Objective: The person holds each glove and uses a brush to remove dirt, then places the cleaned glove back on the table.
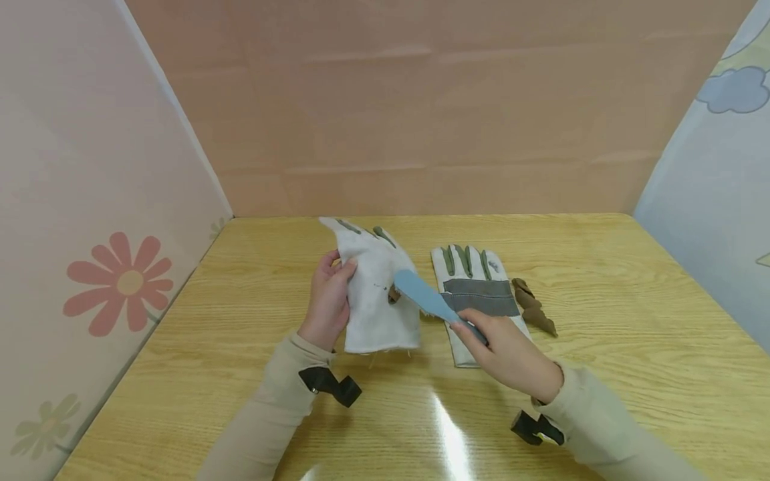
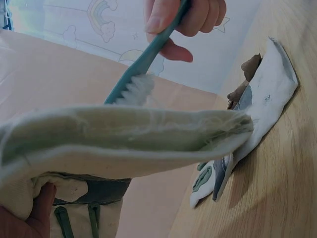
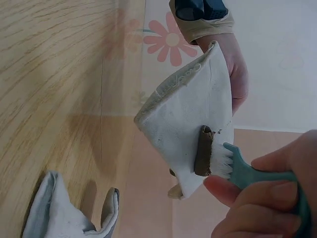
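Observation:
My left hand (image 1: 329, 297) grips the left edge of a white cloth work glove (image 1: 379, 327), lifted with its cuff toward me. My right hand (image 1: 511, 351) holds a blue-teal brush (image 1: 424, 296) by its handle, over the glove's face. In the right wrist view, its white bristles (image 3: 221, 161) meet a curled brown piece (image 3: 203, 151) lying against the cloth; what this piece is made of I cannot tell. Small dark specks show on the fabric near it. The left wrist view looks into the open cuff (image 2: 124, 131), with loose threads along its rim.
A second work glove (image 1: 481, 297), white with a grey band and green strips between its fingers, lies flat on the wooden table (image 1: 240, 347). Just right of it are crumpled brown pieces (image 1: 535, 314). Printed walls stand at both sides, a plain pinkish one (image 1: 421, 113) behind.

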Motion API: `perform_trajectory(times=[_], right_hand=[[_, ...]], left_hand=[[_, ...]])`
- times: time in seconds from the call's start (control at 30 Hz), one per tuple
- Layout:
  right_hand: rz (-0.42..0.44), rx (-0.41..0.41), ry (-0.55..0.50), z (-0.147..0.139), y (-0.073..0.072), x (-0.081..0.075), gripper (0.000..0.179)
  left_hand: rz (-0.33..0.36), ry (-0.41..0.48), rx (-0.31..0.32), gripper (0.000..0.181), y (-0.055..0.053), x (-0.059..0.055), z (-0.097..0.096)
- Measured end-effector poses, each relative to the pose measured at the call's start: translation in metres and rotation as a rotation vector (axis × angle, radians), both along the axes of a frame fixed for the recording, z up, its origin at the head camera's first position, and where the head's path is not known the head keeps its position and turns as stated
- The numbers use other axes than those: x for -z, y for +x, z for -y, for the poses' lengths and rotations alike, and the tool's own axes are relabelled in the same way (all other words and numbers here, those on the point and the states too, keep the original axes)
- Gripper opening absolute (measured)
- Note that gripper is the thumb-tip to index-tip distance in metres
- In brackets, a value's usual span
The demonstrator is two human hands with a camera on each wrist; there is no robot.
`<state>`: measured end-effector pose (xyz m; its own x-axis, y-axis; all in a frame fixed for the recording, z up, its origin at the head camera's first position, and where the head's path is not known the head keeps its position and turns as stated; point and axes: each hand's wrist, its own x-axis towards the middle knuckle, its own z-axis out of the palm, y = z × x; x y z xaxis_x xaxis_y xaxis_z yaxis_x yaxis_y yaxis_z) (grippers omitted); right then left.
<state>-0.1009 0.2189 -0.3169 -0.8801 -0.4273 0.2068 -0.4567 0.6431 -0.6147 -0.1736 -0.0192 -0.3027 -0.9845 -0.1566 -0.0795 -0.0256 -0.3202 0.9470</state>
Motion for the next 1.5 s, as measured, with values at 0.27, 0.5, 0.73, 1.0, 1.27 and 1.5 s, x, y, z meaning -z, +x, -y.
perform_trajectory(times=[0.27, 0.5, 0.73, 1.0, 1.27, 1.5], right_hand=[[-0.066, 0.003, -0.012, -0.004, 0.004, -0.003, 0.015], [-0.056, 0.020, -0.047, 0.001, -0.001, -0.008, 0.018], [-0.018, 0.003, 0.008, 0.002, 0.000, -0.002, 0.019], [-0.025, -0.003, 0.018, 0.000, 0.001, 0.001, 0.019], [-0.035, 0.000, 0.029, -0.001, 0.001, 0.002, 0.017], [-0.048, 0.001, 0.029, -0.001, 0.001, 0.004, 0.016]], left_hand=[[-0.013, 0.002, -0.009, 0.029, 0.000, 0.002, 0.001], [-0.040, 0.020, 0.006, 0.026, 0.003, 0.004, -0.002], [-0.033, 0.008, 0.011, 0.031, 0.003, 0.002, -0.002], [-0.026, -0.007, 0.006, 0.033, 0.002, 0.001, 0.000], [-0.028, 0.002, -0.003, 0.032, 0.002, 0.001, 0.000], [-0.036, 0.000, 0.000, 0.030, 0.003, 0.000, 0.000]])
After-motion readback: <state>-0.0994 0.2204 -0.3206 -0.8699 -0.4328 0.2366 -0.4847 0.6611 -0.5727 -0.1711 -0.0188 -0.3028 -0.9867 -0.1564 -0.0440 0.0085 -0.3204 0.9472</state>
